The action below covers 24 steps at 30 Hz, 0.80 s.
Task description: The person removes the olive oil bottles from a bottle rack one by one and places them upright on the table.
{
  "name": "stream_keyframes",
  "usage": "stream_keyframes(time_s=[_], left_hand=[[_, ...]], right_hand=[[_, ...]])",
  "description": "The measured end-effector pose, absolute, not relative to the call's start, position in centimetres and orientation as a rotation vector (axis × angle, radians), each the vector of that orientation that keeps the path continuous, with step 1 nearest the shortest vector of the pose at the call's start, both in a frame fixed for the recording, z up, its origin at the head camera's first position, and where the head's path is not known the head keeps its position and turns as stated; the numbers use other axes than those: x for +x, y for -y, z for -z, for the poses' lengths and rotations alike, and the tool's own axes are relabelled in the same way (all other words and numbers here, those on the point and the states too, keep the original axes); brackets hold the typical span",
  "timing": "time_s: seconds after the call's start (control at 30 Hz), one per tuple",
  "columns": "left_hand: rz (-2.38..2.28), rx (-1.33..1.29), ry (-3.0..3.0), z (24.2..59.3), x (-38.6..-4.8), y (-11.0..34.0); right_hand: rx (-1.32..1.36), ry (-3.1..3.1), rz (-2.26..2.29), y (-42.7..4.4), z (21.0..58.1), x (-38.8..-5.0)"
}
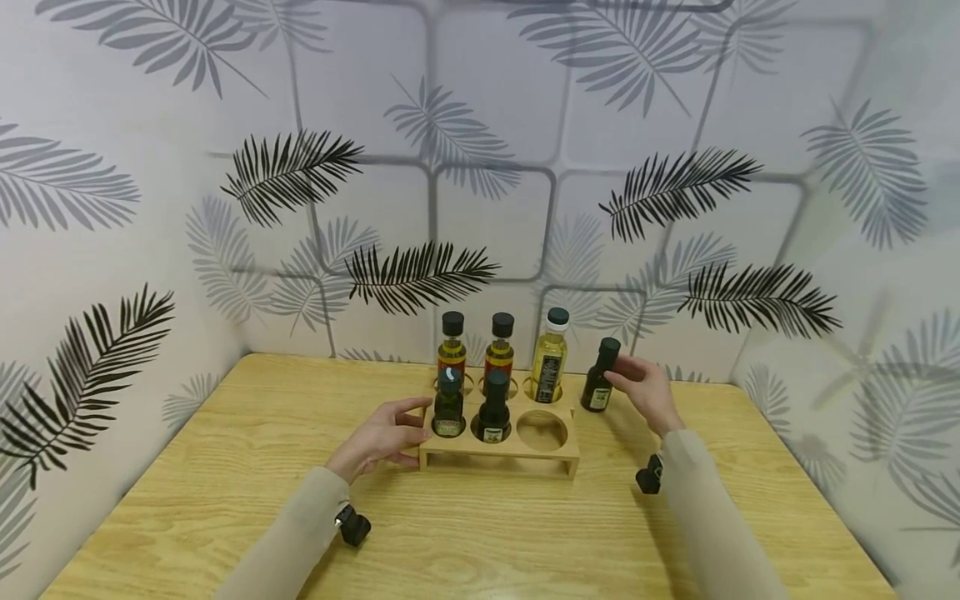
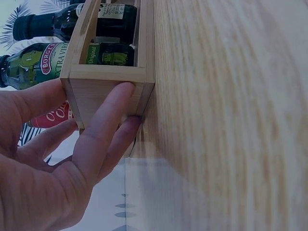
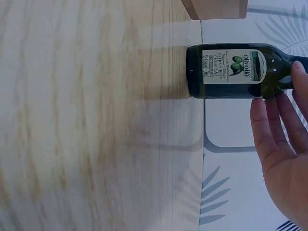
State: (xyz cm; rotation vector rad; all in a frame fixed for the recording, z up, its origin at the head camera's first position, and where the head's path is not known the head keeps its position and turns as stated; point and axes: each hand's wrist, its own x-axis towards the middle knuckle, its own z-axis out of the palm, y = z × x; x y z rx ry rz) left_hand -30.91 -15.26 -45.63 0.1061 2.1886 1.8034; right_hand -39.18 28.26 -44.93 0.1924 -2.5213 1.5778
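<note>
My right hand (image 1: 647, 394) pinches a small dark olive oil bottle (image 3: 231, 70) near its neck, between thumb and fingers. The bottle is roughly upright, just right of a wooden bottle rack (image 1: 495, 448); whether its base touches the table I cannot tell. My left hand (image 1: 384, 437) rests its extended fingers against the rack's left end panel (image 2: 103, 98). In the rack's front row stand a green bottle (image 1: 448, 408) and a dark bottle (image 1: 494, 408), beside a vacant round hole (image 1: 542, 431) at the right.
The back row holds two red-labelled bottles (image 1: 452, 354) (image 1: 500, 354) and a taller yellow oil bottle (image 1: 550, 362). A light wooden table (image 1: 480, 533) lies under everything. Behind it rises a leaf-patterned wall (image 1: 487, 225), close to the rack's back side.
</note>
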Motion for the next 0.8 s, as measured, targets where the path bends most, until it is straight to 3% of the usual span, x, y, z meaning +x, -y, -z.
stream_keyframes(time_s=[0.8], left_hand=[[-1.788, 0.114, -2.202, 45.4, -31.0, 15.3]], right_hand=[[0.207, 2.279, -2.127, -25.5, 44.5, -37.1]])
